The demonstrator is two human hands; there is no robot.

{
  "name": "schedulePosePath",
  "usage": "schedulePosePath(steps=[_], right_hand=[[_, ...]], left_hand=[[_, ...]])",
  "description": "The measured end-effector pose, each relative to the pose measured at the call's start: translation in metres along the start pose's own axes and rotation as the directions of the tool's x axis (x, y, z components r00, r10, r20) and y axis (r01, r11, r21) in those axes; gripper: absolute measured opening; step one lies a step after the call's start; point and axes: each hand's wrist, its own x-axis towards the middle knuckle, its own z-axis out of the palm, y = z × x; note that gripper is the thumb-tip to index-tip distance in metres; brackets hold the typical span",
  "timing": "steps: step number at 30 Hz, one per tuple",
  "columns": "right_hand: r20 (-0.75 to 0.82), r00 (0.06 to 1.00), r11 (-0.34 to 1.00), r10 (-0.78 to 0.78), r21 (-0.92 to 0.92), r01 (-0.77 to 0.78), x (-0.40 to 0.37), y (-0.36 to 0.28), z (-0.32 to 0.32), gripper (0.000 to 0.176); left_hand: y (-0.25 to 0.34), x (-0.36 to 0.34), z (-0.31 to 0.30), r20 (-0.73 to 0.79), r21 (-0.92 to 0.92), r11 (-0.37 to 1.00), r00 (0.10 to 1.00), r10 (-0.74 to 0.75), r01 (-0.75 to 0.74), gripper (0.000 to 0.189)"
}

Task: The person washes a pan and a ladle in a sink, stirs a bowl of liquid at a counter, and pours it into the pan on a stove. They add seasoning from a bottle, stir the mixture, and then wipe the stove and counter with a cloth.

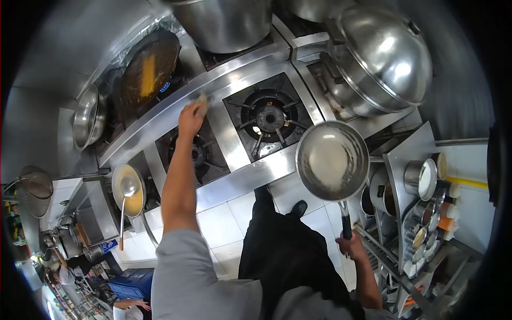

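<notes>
My right hand [351, 246] is wrapped round the black handle of a metal frying pan [332, 161], which has a pale liquid or coating across its bottom. That pan is held over the floor at the stove's front edge. Stretched over the stove [230, 136], my left hand [193, 116] has its fingers together around something small and pale, too blurred to make out. Below that arm lies one burner [198, 153]; to its right is another burner [270, 118], with no flame visible on either.
A dark pan [160, 69] with yellow food sits near a blue flame. Beyond stand a large pot [226, 24] and a domed steamer [384, 56]. A pan of yellow liquid [136, 200] with a ladle is left; containers [421, 178] fill the right shelf. Other people are lower left.
</notes>
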Motion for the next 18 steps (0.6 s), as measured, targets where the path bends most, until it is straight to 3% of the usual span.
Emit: schedulePosePath(steps=[1,3,5,6,7,8,9,10,11,14,16,18], right_hand=[[0.011,1.0,1.0,-0.021,-0.006,0.021,0.011,-0.018,0.012,0.024],[0.043,0.996,0.997,-0.08,-0.02,0.081,0.031,-0.056,0.034,0.026],[0.083,0.99,0.991,-0.112,-0.062,0.118,0.048,-0.087,0.055,0.023],[0.083,0.989,0.99,-0.122,-0.064,0.127,0.058,-0.098,0.065,0.023],[0.084,0.987,0.989,-0.134,-0.057,0.139,0.067,-0.106,0.076,0.023],[0.086,0.985,0.987,-0.146,-0.051,0.151,0.075,-0.113,0.087,0.023],[0.091,0.983,0.985,-0.159,-0.055,0.165,0.081,-0.122,0.096,0.023],[0.117,0.981,0.988,-0.151,-0.021,0.155,0.086,-0.131,0.105,0.023],[0.145,0.979,0.99,-0.143,0.015,0.142,0.091,-0.136,0.114,0.023],[0.178,0.968,0.984,-0.176,0.062,0.167,0.108,-0.143,0.135,0.022],[0.192,0.965,0.98,-0.177,0.13,0.154,0.117,-0.147,0.147,0.022],[0.231,0.955,0.979,-0.183,0.13,0.156,0.132,-0.14,0.152,0.023]], left_hand=[[-0.02,0.01,0.025,0.048,-0.009,1.0,0.999,0.009,-0.008,0.032],[0.007,-0.001,0.067,0.129,0.485,0.864,0.988,0.084,-0.136,0.044],[0.034,-0.035,0.098,0.194,0.336,0.942,0.979,-0.069,0.0,0.054],[0.044,-0.061,0.11,0.108,0.099,0.994,0.993,0.036,-0.047,0.055],[0.065,-0.11,0.111,0.101,0.273,0.946,0.983,0.151,-0.173,0.056],[0.099,-0.147,0.087,0.137,0.25,0.966,0.99,0.037,-0.071,0.058],[0.11,-0.185,0.074,0.218,0.291,0.947,0.973,0.074,-0.137,0.06],[0.118,-0.218,0.059,0.382,0.21,0.969,0.923,0.042,-0.131,0.058],[0.111,-0.259,0.055,0.352,0.178,0.966,0.929,0.114,-0.186,0.056],[0.096,-0.319,0.002,0.364,0.119,0.987,0.93,0.055,-0.105,0.048],[0.063,-0.346,-0.022,0.321,-0.041,0.994,0.944,-0.079,0.098,0.042],[0.023,-0.363,-0.039,0.261,0.043,0.99,0.955,-0.143,0.136,0.041]])
